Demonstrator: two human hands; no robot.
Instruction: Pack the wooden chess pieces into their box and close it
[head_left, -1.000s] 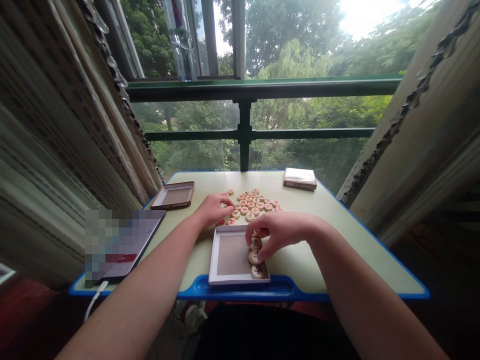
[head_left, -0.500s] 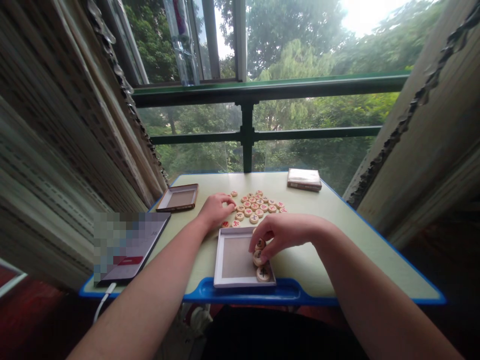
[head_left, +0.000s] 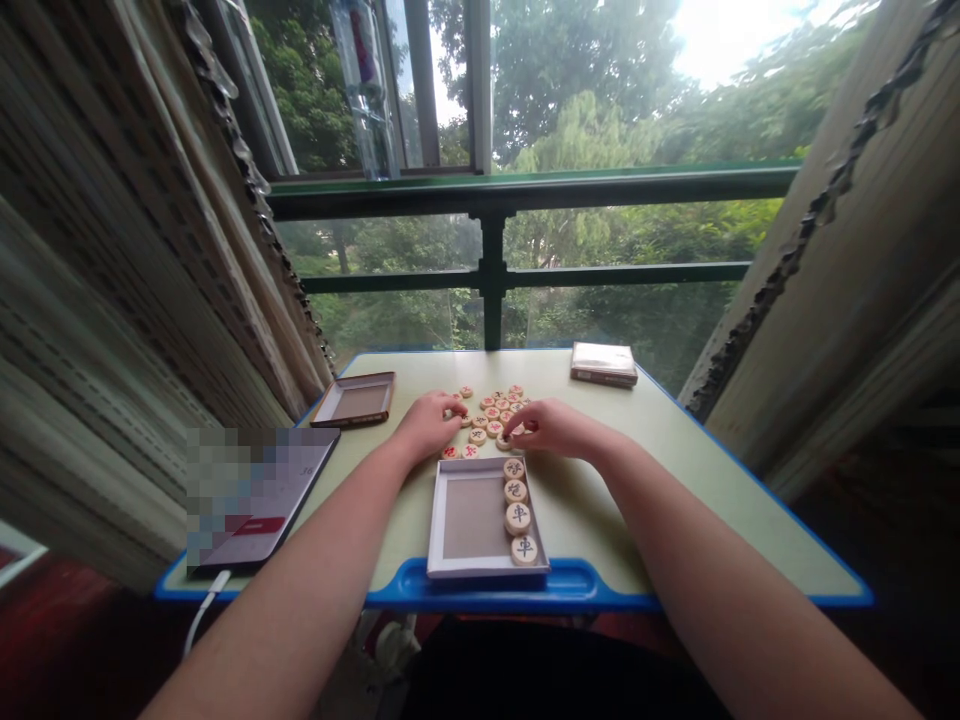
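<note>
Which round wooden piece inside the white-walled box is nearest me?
The black-marked round wooden piece at the row's near end; the other three lie beyond.

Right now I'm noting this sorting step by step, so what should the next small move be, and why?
Perhaps the right hand should lift the xiangqi piece it reaches down to, toward the shallow box: the hand is right at that piece, and four black-marked pieces line the box's right side, with bare space to their left.
</note>
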